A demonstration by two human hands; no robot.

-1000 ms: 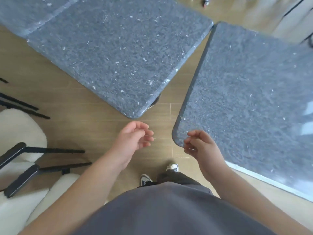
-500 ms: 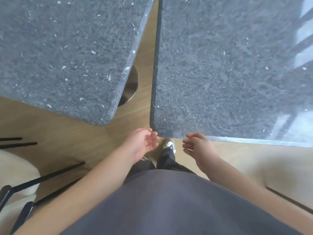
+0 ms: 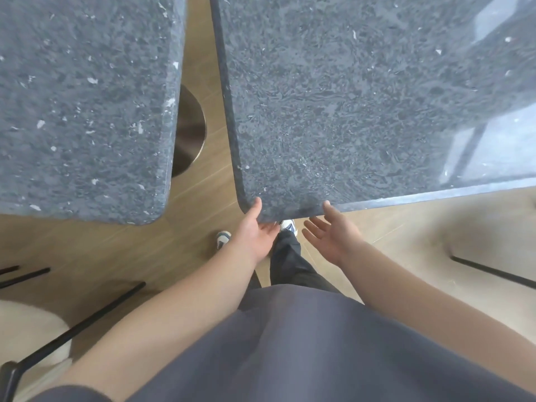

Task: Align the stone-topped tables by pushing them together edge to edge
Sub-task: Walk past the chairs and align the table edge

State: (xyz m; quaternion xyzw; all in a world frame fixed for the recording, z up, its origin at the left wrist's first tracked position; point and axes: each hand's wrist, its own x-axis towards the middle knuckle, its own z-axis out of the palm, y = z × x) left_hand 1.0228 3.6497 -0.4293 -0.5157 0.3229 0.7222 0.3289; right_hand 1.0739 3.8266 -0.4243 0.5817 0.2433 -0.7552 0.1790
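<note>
Left hand (image 3: 255, 227) gripping near-left corner of right stone-topped table (image 3: 362, 97), thumb on top, fingers under. Right hand (image 3: 333, 236) open, palm up, just below near edge, holding nothing. Left stone-topped table (image 3: 87, 97) directly leftward, across narrow tapering floor gap (image 3: 200, 68). Needed shove: leftward.

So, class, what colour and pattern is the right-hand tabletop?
Dark grey stone with pale flecks, seen from the head view.
</note>
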